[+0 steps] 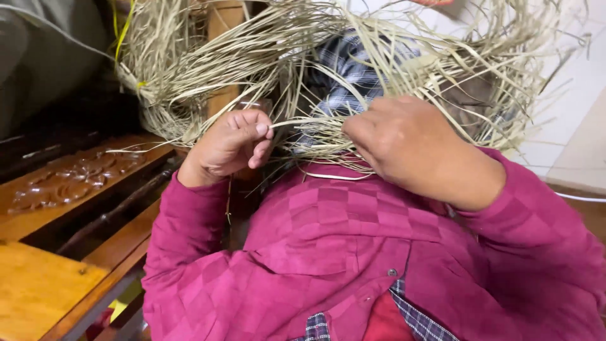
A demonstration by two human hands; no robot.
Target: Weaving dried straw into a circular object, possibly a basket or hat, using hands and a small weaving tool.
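To your left stands carved wooden furniture (69,180) with a pale seat board (38,287); to your right lies light tiled floor (571,95).

Pale tan straw strands (265,50), magenta checked sleeves (189,252), blue-grey plaid cloth (347,69), brown carved wood (69,180)
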